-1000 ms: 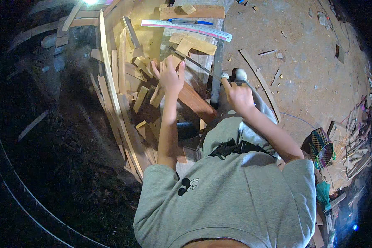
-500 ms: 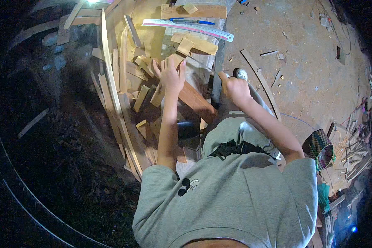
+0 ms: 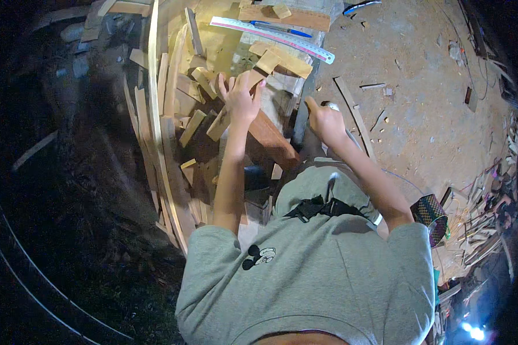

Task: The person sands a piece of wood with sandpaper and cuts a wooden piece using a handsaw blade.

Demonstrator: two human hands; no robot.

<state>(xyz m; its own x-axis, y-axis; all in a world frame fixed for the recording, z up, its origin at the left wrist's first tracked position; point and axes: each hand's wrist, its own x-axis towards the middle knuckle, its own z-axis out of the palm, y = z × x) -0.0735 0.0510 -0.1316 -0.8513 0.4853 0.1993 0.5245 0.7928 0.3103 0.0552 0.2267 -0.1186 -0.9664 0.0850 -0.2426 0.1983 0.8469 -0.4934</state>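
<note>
My left hand (image 3: 243, 104) grips a short wooden piece (image 3: 218, 125), its fingers bent over the wood and its lower end sticking out beside my wrist. Under that hand a reddish-brown board (image 3: 274, 140) slopes down toward my lap. My right hand (image 3: 326, 122) is closed at the right edge of the work surface, level with my knee. What it holds is hidden by the fingers. Just beyond my left fingertips lie light wood offcuts (image 3: 290, 62), crossing one another.
A white ruler (image 3: 270, 38) and a blue pen (image 3: 282, 29) lie beyond, near a brown plank (image 3: 311, 19). Long wooden strips (image 3: 155, 109) and several blocks crowd the left. Scraps and a narrow slat (image 3: 354, 118) lie on the ground at right, with a checkered basket (image 3: 429, 215).
The whole view has shifted slightly with my head. My left hand stays on the wooden piece, and my right hand remains closed near the surface's edge.
</note>
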